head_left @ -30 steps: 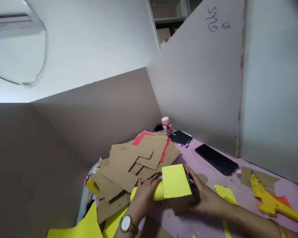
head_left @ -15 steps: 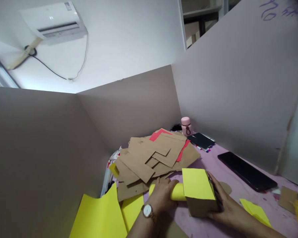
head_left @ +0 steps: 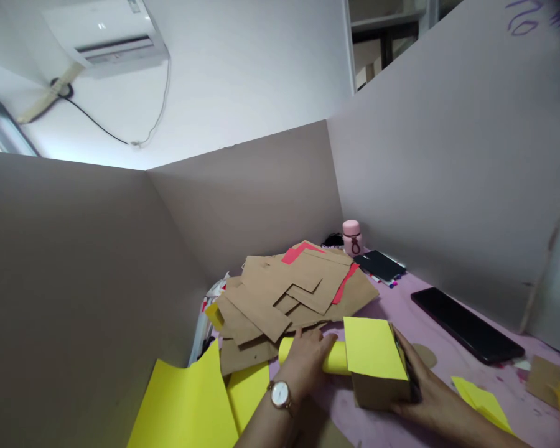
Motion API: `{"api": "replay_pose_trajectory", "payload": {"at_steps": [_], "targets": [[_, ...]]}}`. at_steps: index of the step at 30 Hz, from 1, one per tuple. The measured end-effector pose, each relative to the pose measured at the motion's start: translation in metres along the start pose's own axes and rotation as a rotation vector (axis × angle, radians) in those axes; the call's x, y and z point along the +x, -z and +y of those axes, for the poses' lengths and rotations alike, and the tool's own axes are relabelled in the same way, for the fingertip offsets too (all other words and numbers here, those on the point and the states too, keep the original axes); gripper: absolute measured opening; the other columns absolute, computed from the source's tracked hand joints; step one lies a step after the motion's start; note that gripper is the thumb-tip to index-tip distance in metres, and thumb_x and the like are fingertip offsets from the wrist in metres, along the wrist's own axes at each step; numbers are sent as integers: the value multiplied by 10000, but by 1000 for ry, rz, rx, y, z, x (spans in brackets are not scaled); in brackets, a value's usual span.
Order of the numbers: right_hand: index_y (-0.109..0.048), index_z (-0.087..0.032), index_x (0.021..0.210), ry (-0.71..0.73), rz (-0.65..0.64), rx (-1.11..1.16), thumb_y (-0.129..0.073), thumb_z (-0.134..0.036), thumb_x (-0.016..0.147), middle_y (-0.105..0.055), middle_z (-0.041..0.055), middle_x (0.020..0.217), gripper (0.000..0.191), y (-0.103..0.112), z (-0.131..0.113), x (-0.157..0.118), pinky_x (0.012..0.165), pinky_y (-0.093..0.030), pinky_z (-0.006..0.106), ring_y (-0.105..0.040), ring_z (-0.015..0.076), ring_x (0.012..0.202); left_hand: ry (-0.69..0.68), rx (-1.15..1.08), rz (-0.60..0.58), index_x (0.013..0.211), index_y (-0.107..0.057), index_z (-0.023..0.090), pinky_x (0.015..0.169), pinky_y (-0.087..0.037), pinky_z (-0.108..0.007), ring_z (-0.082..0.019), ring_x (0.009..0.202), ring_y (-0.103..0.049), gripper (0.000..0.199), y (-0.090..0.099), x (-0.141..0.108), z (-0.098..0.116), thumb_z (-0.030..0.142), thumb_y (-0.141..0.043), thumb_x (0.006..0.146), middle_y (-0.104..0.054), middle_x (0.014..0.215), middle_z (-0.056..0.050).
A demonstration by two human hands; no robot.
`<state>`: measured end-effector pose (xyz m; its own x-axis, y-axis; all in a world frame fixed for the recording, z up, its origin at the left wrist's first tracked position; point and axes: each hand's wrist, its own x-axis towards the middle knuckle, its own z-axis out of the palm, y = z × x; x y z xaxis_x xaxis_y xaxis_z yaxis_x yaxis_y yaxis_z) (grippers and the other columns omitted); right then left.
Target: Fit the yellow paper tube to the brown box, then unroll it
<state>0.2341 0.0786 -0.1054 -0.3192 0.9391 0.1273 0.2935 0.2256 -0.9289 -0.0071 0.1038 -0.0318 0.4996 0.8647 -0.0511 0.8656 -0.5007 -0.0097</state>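
Since the previous frame, little has shifted: left hand (head_left: 308,359) remains curled over the yellow paper roll (head_left: 332,358), right hand (head_left: 420,392) still clasps the yellow-topped cardboard box (head_left: 378,367) on the pink desk (head_left: 448,367). Purple scribble (head_left: 525,18) on the partition is unreadable.

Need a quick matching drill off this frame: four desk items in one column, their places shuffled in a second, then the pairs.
Things:
1. small pink bottle
2. flat black phone
3. yellow paper tube
4. pile of brown cardboard cut-outs

Places:
A. under the left hand, against the yellow-topped cardboard box
B. in the far corner of the partition walls
C. along the right-hand partition on the pink table
D. mid-desk, with red paper pieces showing through it

Pairs: 1-B, 2-C, 3-A, 4-D
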Motion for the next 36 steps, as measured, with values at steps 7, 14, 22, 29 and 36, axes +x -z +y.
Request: {"api": "replay_pose_trajectory", "payload": {"at_steps": [7,14,22,29,36], "targets": [[134,-182,1449,28,-2,-16,-655,-339,624,-143,205,1547,1151,-1,4,0,1129,-163,588,-147,418,1399,-6,21,0,1265,-432,240,956,-340,-513,-308,995,-570,624,2,-1,2,309,-646,683,-625,1057,-111],[142,-194,1458,28,19,-21,-684,-335,609,-159,177,1554,1192,-2,3,1,1132,-210,550,-172,409,1396,-14,16,1,1251,-443,232,958,-336,-522,-307,998,-572,570,1,0,2,326,-621,717,-629,1045,-116],[78,-147,1459,29,13,-15,-653,-292,601,-165,194,1548,1136,-1,10,0,1134,-204,531,-189,391,1397,-18,10,10,1247,-436,236,950,-346,-494,-301,1010,-568,596,-1,-2,0,273,-623,683,-624,1063,-105],[85,-131,1457,53,20,-18,-667,-319,630,-168,229,1537,1134,-2,12,0,1126,-193,547,-186,399,1395,-5,6,21,1220,-466,245,915,-381,-472,-297,990,-575,590,-4,-3,0,273,-637,656,-630,1056,-96],[51,-133,1457,48,13,-4,-679,-337,629,-159,223,1544,1122,-1,8,0,1127,-188,560,-185,403,1394,-9,-2,20,1243,-457,236,925,-371,-485,-304,1009,-572,602,-1,-3,0,273,-633,668,-629,1071,-107]]}}
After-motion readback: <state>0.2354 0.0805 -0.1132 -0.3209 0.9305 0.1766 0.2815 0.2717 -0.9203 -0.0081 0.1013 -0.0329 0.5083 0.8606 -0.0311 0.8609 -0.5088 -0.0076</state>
